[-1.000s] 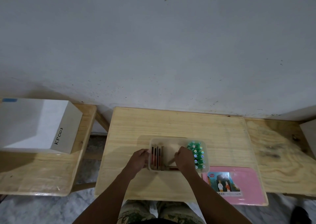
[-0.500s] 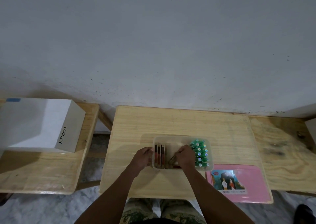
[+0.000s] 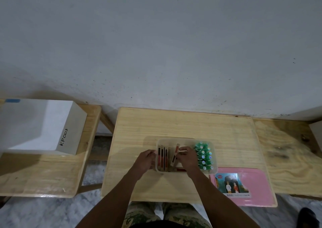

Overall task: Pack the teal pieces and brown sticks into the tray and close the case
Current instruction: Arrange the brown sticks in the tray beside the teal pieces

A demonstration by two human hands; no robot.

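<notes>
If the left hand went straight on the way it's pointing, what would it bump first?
Probably the clear tray's left wall, right by the left hand; packed brown sticks stand just behind it.

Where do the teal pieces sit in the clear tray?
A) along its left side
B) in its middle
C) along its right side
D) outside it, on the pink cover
C: the teal pieces stand in rows along the right side of the tray, while the brown sticks fill its left part.
</notes>
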